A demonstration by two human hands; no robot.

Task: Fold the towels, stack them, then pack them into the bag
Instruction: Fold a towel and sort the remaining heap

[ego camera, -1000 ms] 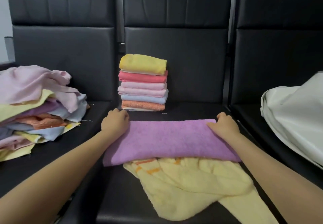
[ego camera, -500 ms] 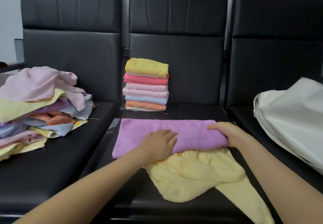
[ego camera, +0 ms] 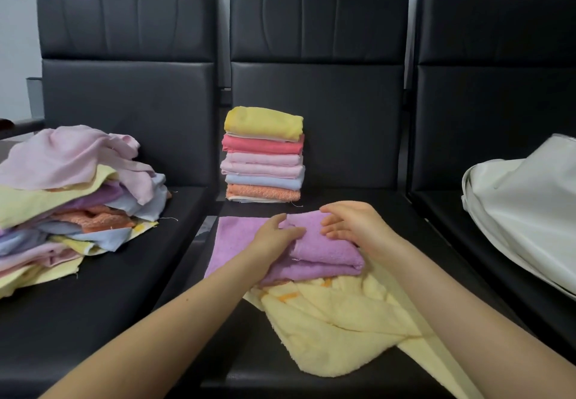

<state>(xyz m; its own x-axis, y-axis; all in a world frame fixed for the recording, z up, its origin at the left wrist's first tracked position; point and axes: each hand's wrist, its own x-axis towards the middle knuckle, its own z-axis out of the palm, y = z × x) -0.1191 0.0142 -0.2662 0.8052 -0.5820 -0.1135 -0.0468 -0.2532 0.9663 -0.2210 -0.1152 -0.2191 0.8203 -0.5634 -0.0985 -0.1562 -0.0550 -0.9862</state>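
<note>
Pressing the purple towel (ego camera: 324, 247), the left hand (ego camera: 274, 238) lies flat; the right hand (ego camera: 352, 224) hovers, fingers loose.

A purple towel (ego camera: 324, 243) lies on the middle seat, its right part folded over onto the left so a doubled layer sits at the right and a single flat layer shows at the left. It rests partly on a pale yellow towel (ego camera: 343, 330), crumpled and spread toward the front edge. Behind them a neat stack (ego camera: 263, 155) of folded towels stands: yellow on top, then red, pink, blue, orange. A loose heap (ego camera: 68, 199) of unfolded towels covers the left seat. A white bag (ego camera: 530, 211) lies on the right seat.
</note>
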